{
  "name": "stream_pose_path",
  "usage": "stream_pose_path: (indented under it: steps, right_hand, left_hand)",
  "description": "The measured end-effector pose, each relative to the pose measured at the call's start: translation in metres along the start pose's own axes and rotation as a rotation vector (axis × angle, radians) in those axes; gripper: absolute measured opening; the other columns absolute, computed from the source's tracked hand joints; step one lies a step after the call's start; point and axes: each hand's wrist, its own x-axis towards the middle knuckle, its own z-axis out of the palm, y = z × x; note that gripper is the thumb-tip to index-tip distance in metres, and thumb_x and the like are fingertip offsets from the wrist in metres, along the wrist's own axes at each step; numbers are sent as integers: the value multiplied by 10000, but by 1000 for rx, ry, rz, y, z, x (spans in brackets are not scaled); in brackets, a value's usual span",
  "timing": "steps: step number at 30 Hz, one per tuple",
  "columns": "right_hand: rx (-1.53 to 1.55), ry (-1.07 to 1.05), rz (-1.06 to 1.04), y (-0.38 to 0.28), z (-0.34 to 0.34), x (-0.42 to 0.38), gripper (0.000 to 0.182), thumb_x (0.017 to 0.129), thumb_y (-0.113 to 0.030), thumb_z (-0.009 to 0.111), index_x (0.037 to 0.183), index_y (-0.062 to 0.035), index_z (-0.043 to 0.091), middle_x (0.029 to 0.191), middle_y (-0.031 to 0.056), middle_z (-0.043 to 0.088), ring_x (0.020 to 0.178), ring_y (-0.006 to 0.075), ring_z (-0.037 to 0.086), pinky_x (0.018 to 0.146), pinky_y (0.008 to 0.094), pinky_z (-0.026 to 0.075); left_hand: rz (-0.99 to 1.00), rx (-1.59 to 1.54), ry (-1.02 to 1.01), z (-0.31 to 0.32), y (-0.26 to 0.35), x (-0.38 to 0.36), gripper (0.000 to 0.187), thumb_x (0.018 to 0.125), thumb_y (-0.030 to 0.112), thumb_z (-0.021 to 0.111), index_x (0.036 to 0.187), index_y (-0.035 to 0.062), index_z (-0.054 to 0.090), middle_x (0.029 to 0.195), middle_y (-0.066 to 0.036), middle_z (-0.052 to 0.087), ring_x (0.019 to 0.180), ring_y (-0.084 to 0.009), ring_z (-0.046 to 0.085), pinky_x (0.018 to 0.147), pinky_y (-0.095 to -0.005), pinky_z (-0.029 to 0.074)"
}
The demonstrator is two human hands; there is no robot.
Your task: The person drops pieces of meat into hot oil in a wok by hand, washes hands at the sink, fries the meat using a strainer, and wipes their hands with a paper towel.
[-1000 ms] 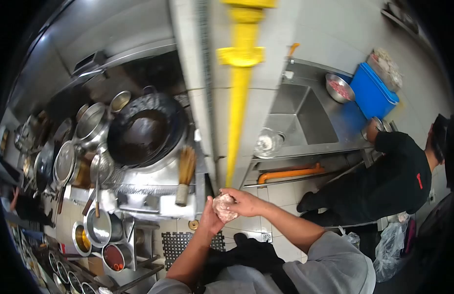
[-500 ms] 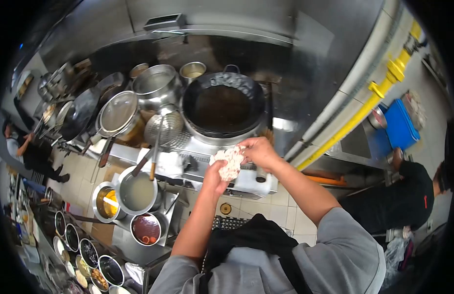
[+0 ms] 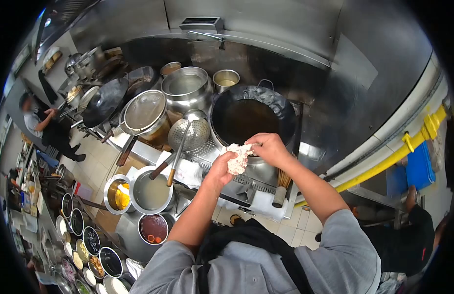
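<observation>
A pale, lumpy piece of food (image 3: pixel 239 161) with a floury-looking coating is held up in front of the stove. My left hand (image 3: pixel 220 170) closes around its left side, thumb on top. At its upper right edge, the fingers of my right hand (image 3: pixel 269 148) pinch the coating together. Just beyond both hands sits a black wok (image 3: pixel 281 104) with dark liquid in it. To the left of the wok lies a perforated skimmer (image 3: pixel 189 134) with a wooden handle. A bamboo brush (image 3: pixel 281 188) rests below my right forearm.
Metal pots (image 3: pixel 186 83) and a strainer (image 3: pixel 145 110) crowd the stove's left. Nearer stand pots of cloudy liquid (image 3: pixel 153 191), yellow liquid (image 3: pixel 120 196) and red sauce (image 3: pixel 153 228). A yellow pipe (image 3: pixel 383 165) runs along the right. One co-worker (image 3: pixel 46 127) stands far left, another (image 3: pixel 403 240) right.
The view has swung left, so the stove and pots appear farther right. Both hands stay on the food piece, which now looks turned slightly and more bunched up.
</observation>
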Motion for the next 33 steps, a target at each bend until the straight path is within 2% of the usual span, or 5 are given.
stream_pose_path:
  steps: [4,13,19,25,33]
  right_hand:
    - [773,10,424,6,-1,26,172,851,6,577,999,72,634,930,86,664,811,157,628,665,282,527]
    - [127,-19,288,-11,4,68,211,788,-68,619,975,4,686,675,68,646,512,97,567,497,256,474]
    - [271,-15,355,-25,6,104,174,865,-50,578,999,24,660,766,68,638,590,94,563,521,238,467]
    - [1348,223,349,-14,0,121,253,900,-57,531,1142,17,536,936,103,630,713,133,593,614,249,494]
    - [1099,358,364,33,10,118,125,924,-80,526,1027,-11,535,911,109,611,806,208,624,660,306,550]
  left_hand:
    - [10,-131,-81,-4,10,16,435,722,89,555,1153,46,518,1008,-113,623,810,-224,625,664,-332,539]
    - [-38,-103,-227,-17,53,53,456,694,109,555,1144,44,532,1022,-113,626,842,-234,626,645,-349,536]
    - [-5,-189,-169,-36,94,65,493,677,115,546,1164,42,540,1036,-105,626,853,-251,622,643,-340,535]
    - [-28,-368,-262,-63,102,88,515,668,117,542,1178,49,541,1061,-115,617,905,-278,622,669,-350,562]
    - [-25,-259,-239,-50,92,83,517,672,112,555,1184,48,526,1097,-121,616,968,-288,623,673,-358,568]
